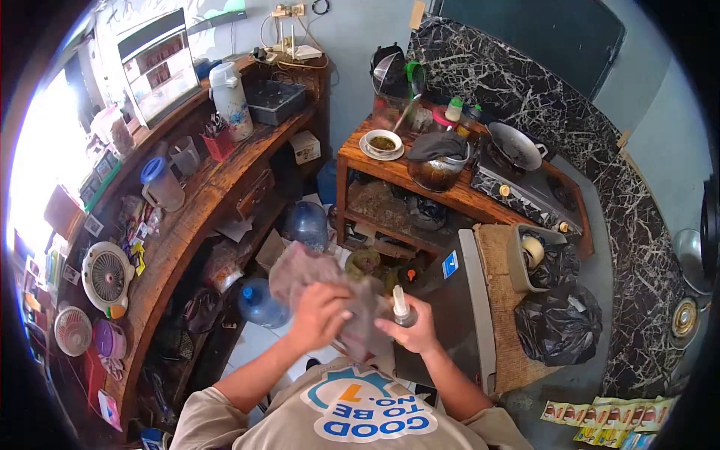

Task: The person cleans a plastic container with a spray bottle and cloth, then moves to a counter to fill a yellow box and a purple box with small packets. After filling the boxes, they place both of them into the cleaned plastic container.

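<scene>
In front of my chest, my left hand (322, 313) is closed on a greyish-pink cloth (304, 277), which hangs loosely and spreads toward the bottle. My right hand (417, 330) grips a small clear bottle (406, 318) with a white nozzle top pointing up. The cloth's lower folds come close to the bottle's side. Below the hands, a blue water jug (262, 301) stands on the floor, with a second blue jug (306, 225) farther off.
A curved wooden counter (196, 199) at left bears a pitcher (163, 185), a thermos (231, 101) and fans. Ahead, a wooden table holds a bowl (382, 141), a pot (437, 172) and a stove (525, 187) with a wok (516, 146). A fridge (442, 330) with black bags (559, 322) stands at right.
</scene>
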`<state>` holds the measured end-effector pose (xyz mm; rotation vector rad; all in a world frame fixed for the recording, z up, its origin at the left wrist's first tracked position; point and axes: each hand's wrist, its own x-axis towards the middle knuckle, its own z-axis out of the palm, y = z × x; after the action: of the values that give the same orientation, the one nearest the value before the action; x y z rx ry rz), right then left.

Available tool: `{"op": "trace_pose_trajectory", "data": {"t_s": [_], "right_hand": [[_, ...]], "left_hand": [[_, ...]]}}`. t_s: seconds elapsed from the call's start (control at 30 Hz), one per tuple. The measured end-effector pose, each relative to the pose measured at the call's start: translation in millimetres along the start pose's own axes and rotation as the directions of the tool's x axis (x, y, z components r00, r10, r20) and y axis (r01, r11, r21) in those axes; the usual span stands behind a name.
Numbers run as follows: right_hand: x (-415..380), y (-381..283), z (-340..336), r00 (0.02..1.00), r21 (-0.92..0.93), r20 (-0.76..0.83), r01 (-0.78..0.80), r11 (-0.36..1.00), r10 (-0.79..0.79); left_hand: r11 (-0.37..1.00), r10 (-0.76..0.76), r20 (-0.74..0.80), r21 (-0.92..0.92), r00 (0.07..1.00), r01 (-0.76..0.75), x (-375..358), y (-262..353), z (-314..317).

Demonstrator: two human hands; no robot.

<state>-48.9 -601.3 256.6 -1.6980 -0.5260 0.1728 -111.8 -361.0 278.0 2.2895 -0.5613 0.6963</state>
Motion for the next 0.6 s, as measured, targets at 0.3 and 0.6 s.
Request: {"op": "trace_pose_trajectory", "data": {"t_s": [0.3, 0.6], "right_hand": [[-5, -24, -16, 0.993, 0.020, -0.076, 0.092, 0.996, -0.090], [-6, 4, -15, 0.989, 0.050, -0.108, 0.110, 0.993, -0.104]], "left_hand": [[0.990, -0.113, -0.017, 0.086, 0.993, 0.114, -11, -52, -20], [0.983, 0.079, 0.033, 0.162, 0.996, -0.083, -8, 37, 33]]}}
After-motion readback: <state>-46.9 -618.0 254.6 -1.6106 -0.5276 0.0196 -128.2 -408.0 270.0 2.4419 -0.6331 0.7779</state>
